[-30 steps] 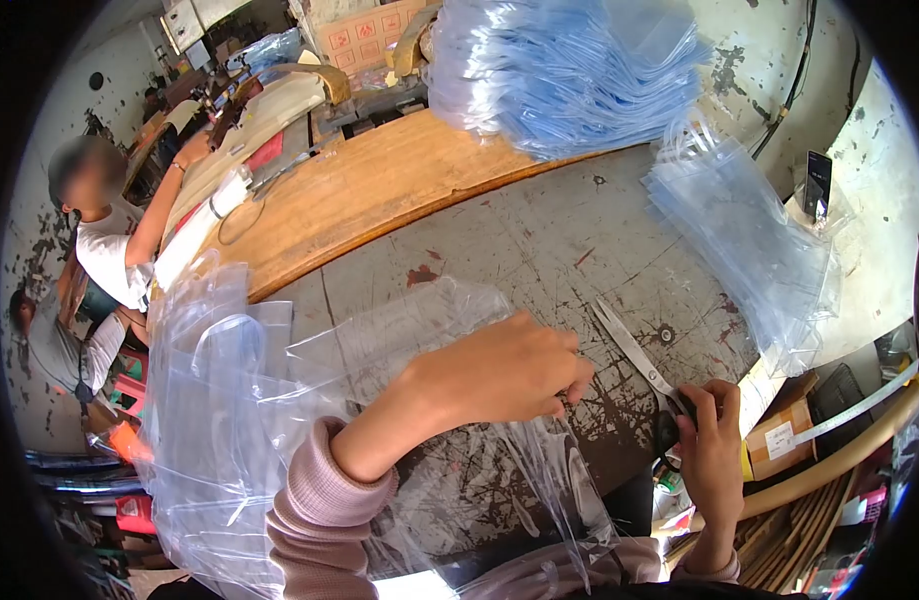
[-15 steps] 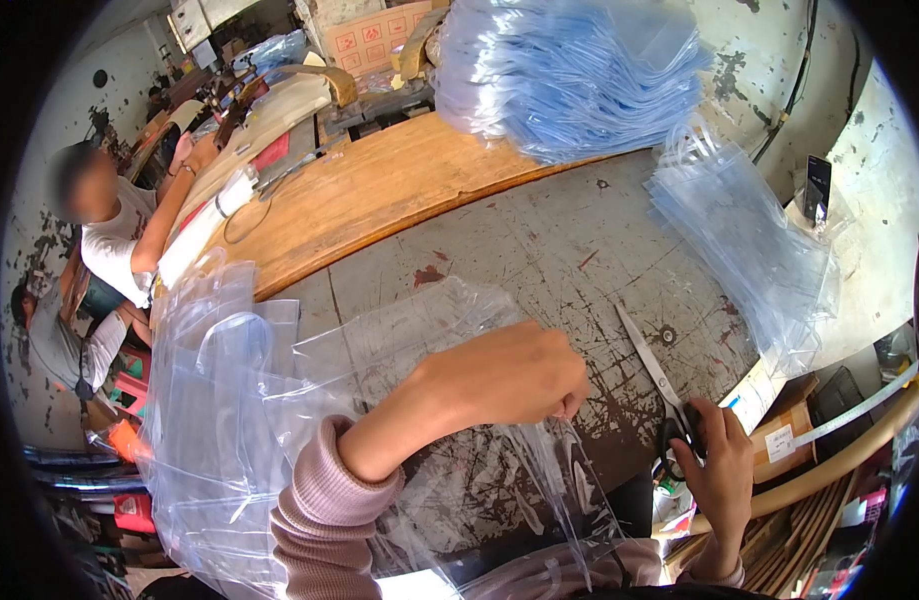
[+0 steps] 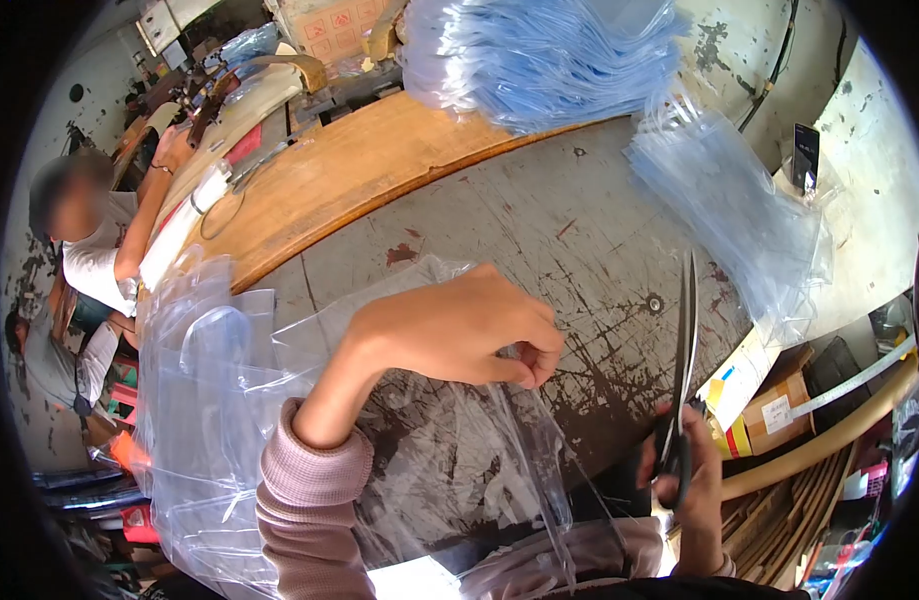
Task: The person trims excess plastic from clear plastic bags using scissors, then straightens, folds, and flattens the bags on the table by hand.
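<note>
My left hand [image 3: 469, 328] is closed in a pinch on a clear plastic bag [image 3: 527, 450], which hangs from the fingertips toward my lap in folds. In my right hand [image 3: 694, 480], at the lower right, are black-handled scissors [image 3: 688, 325]. Their blades point up and look closed or nearly so, apart from the plastic. To the left of my left forearm lies a pile of clear plastic bags [image 3: 204, 400] with loop handles, spread over the table edge.
The scratched grey tabletop [image 3: 499, 225] meets a wooden board [image 3: 349, 160] behind it. A tall stack of bluish plastic bags [image 3: 549, 65] stands at the back, with more handled bags [image 3: 734, 205] at the right. A cardboard box [image 3: 779, 415] sits lower right. Another person [image 3: 94, 265] works at the left.
My right hand has lifted the scissors and turned them from slanting up-left to upright. My left hand has shifted slightly left and up, still pinching the plastic. The view has shifted a little.
</note>
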The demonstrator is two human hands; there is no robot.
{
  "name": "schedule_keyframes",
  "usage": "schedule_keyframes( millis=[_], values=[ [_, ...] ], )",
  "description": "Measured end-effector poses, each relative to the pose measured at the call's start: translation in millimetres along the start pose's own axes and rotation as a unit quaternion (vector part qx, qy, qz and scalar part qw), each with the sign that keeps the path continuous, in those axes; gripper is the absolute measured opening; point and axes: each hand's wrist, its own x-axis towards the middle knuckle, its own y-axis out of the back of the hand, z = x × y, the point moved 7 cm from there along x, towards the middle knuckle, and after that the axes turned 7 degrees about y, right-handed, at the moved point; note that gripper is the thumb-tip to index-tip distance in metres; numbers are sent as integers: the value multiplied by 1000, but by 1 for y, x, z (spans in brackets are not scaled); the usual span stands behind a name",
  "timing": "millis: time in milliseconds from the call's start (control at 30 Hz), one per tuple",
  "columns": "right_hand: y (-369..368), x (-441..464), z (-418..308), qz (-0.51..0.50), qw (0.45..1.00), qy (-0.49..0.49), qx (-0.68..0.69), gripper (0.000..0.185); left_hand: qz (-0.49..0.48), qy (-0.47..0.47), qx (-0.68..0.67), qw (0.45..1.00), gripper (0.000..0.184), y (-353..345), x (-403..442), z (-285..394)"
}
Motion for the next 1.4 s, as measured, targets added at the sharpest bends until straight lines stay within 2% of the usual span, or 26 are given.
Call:
schedule_keyframes(
  millis=[67,133,200,333,367,500,600,733,800,933,1100,1400],
  values=[
    [-15,-11,4,-85,996,-14,37,75,-10,-25,-27,999,5,3,-1,3],
    [-17,-22,5,-79,995,-53,41,71,-18,-51,-52,997,5,4,-2,9],
    [-27,-37,16,-166,971,-169,19,70,-3,-46,-57,997,6,6,-3,9],
    [-39,-44,21,-251,942,-223,-3,68,-3,-41,-83,996,6,4,1,6],
    [-38,-43,25,-266,942,-200,-30,68,6,-40,-70,997,6,4,2,7],
    [-45,-31,21,-246,953,-166,-61,67,2,-17,-59,998,6,4,5,10],
    [-46,-24,21,-252,950,-149,-106,65,23,-34,-44,998,7,3,5,12],
    [-50,-26,23,-255,948,-181,-58,62,14,-25,-69,997,6,2,7,10],
    [-52,-27,27,-253,949,-186,-31,62,62,-54,-43,996,6,7,5,16],
    [-52,-26,29,-262,950,-168,-36,63,70,-53,-40,995,7,5,6,14],
    [-52,-25,31,-253,951,-173,-49,63,57,-12,-74,996,15,3,9,11],
    [-53,-27,36,-209,960,-185,-6,67,85,-14,-51,995,25,4,10,8]
  ],
)
